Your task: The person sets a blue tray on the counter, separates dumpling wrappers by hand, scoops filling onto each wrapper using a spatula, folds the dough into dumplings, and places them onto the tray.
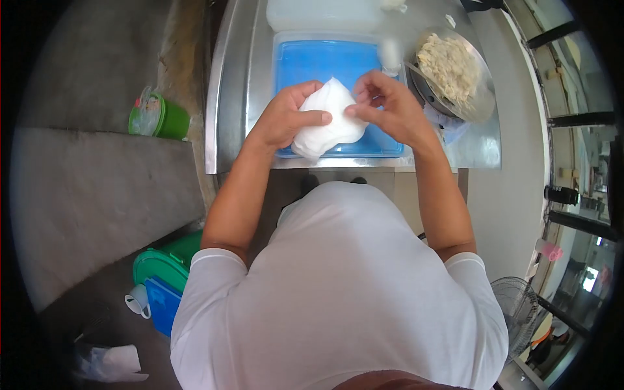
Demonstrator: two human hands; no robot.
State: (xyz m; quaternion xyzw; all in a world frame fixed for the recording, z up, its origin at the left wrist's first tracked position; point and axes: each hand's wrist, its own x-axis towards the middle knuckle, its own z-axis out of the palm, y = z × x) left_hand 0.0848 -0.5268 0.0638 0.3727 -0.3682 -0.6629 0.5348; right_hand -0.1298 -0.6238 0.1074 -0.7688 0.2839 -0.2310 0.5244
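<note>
My left hand (290,116) is closed around one side of a soft white bundle of thin sheets (330,123), its thumb lying across the top. The sheets look layered, with a peak at the far end and folded, drooping edges nearer me; I cannot make out their exact kind. At the other side, my right hand (389,107) has curled fingers, and its thumb and fingertips pinch the bundle's edge. Both hands hold it above a blue plastic tray (325,60), which sits inside a clear rim on the steel table.
A metal bowl (482,107) of pale, shredded-looking food stands at the right of the steel table (227,78). Behind the tray is a translucent container (325,14). Green buckets (170,120) are on the left, and a fan (513,305) stands at lower right.
</note>
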